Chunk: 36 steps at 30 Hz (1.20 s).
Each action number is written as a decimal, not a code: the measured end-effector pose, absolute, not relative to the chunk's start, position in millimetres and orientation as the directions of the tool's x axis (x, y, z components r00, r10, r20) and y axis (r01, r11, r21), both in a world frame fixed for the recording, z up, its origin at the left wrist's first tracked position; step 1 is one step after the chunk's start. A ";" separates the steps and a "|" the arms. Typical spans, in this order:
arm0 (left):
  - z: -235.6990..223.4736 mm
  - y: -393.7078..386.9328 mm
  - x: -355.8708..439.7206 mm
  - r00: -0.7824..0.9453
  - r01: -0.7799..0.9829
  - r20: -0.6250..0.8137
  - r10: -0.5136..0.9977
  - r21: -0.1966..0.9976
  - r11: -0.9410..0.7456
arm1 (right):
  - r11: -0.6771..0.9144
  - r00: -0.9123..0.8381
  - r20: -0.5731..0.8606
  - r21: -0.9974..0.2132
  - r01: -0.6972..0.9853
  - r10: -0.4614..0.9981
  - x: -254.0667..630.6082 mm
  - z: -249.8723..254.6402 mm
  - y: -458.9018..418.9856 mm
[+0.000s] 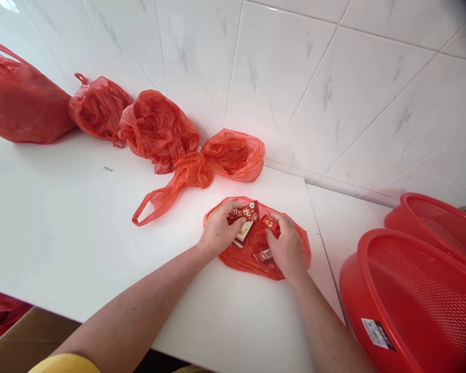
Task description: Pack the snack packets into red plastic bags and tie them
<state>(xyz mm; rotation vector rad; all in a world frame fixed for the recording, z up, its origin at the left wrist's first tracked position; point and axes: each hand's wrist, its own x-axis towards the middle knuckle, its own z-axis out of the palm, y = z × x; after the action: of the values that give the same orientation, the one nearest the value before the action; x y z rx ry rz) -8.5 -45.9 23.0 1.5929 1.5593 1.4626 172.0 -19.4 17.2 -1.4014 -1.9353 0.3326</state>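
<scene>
On the white table lies an opened red plastic bag [236, 263], spread out under both my hands. My left hand [222, 226] is closed on a dark red and cream printed packet [245, 238], thumb across its front. Between the thumb and fingers of my right hand [288, 247] is a small red packet [270, 223] with pale lettering. Another small red and white packet [263, 255] rests in the bag, just left of my right wrist. The undersides of the packets are hidden.
Several red plastic bags stand along the tiled wall, among them a crumpled bag [159, 129] and a smaller one [233, 155]. A loose bag handle [151, 204] trails onto the table [81, 223]. Red perforated baskets [392, 290] stand at the right. A cardboard box [31, 336] is below left.
</scene>
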 end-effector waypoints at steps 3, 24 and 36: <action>23.9 -48.0 -6.9 -0.111 0.449 0.341 0.934 0.855 -0.259 | 0.345 -0.017 0.437 -0.686 0.641 0.899 171.2 19.2 -21.2; 22.0 -48.5 -2.6 0.020 0.467 0.346 0.938 0.826 -0.315 | 0.430 -0.184 0.390 -0.785 0.446 0.902 151.7 25.4 -44.9; 23.7 -49.7 -0.6 0.130 0.491 0.367 0.921 0.784 -0.381 | 0.380 -0.271 0.284 -0.820 0.428 0.920 157.9 27.0 -40.5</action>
<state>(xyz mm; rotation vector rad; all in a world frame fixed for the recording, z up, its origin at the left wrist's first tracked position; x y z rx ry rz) -0.6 -49.7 23.7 1.9324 1.3560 1.1801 157.9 -40.5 27.0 -1.1684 -1.8610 0.7975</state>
